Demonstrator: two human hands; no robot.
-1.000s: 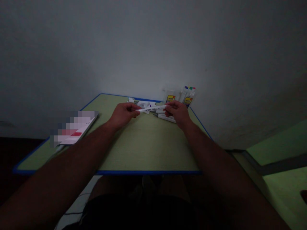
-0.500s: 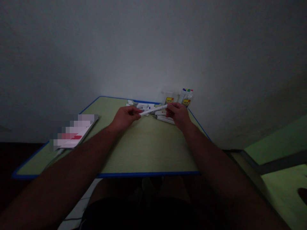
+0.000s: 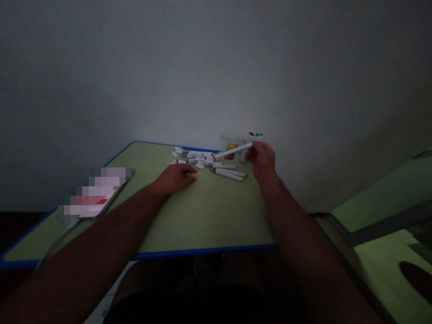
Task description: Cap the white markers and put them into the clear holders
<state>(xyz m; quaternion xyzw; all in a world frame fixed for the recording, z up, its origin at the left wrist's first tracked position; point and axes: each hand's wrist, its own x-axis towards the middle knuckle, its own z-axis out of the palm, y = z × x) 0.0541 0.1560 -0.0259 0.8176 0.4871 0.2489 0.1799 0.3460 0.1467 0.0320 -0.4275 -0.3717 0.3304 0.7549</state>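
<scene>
My right hand (image 3: 262,159) is closed on one end of a white marker (image 3: 232,150), which slants down to the left and shows a dark red tip end. Behind that hand stands a clear case of markers (image 3: 255,136) with coloured ends. My left hand (image 3: 176,178) rests low over the table with its fingers apart and nothing in them. Several loose white markers and caps (image 3: 200,156) lie in a pile beyond it. Two uncapped-looking markers (image 3: 229,174) lie side by side, nearer me than the pile.
Another clear case with a yellow and red label (image 3: 231,150) stands against the wall. The pale table (image 3: 202,220) has a blue edge. At its left lies a flat device with a bright, blurred-out screen (image 3: 97,198), a cable running from it toward me.
My left hand has let go of the marker and drawn back to the left. My right hand has carried the marker right, toward the cases. The view has shifted slightly.
</scene>
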